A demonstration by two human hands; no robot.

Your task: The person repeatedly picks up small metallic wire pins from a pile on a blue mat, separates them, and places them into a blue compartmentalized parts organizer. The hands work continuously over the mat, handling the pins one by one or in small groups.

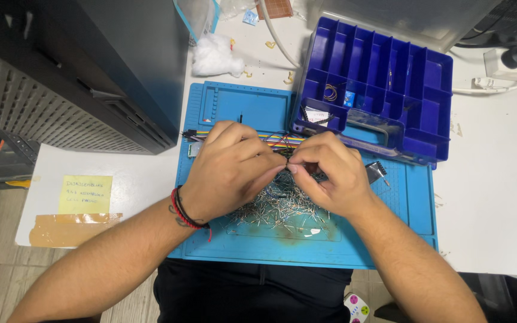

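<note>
Left hand: the left hand (pixel 230 170) is curled over the blue work mat (pixel 240 104), its fingertips closed in a pinch on a small dark piece (pixel 288 162) where the two hands meet; a red and black wristband (pixel 182 210) sits on the wrist.
Right hand: the right hand (pixel 331 173) comes from the other side, and its thumb and first fingers are pinched on the same small dark piece.
Small piece: it is held just above the mat, between the fingertips; it is too small to tell what it is.
Metal pins: a loose heap of thin metal pins (pixel 276 209) lies on the mat, right under the hands.
Wires: a flat bundle of coloured wires (pixel 282 140) runs across the mat behind the fingers.
Organiser box: a dark blue compartment box (pixel 384 90) stands open at the far right corner of the mat, with a few small parts inside.
Surface: the white surface (pixel 492 197) carries the mat; a yellow note (pixel 85 194) lies on its left part, with brown tape (pixel 73 228) just beside it.
Cotton: a white tuft of cotton (pixel 213 57) is beyond the mat.
</note>
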